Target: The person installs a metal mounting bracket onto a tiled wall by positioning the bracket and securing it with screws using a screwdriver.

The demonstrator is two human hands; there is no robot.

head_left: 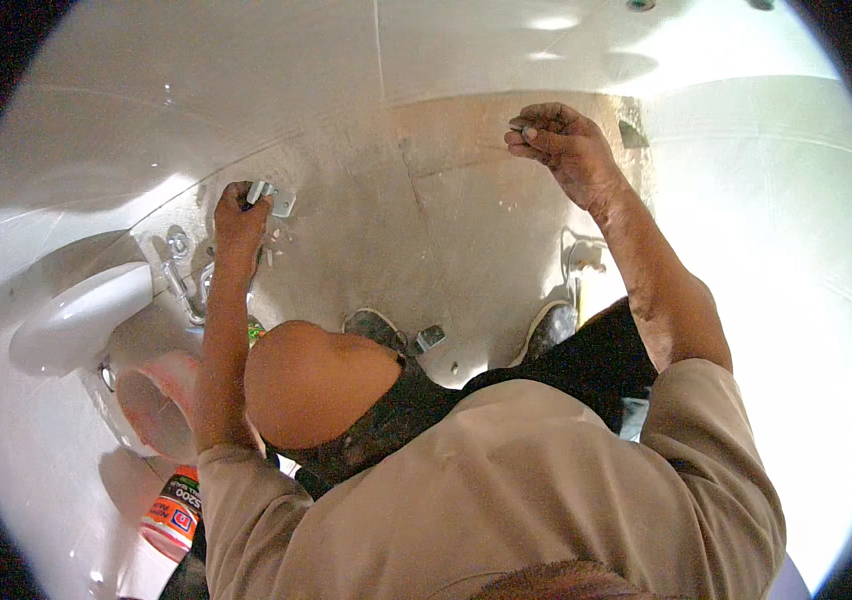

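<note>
tan shirt [536, 470] seen nearest, low in view. at left, silver bracket [282, 203] clamped between thumb and fingers of left hand [237, 218], over grey-brown floor [446, 240]; gripped by its left end, the flat plate left jutting rightward past the fingertips, long axis roughly crosswise, tipped slightly toward the body. right hand [568, 152] held raised, thumb and fingers curled together; whether anything is pinched cannot be told.
</note>
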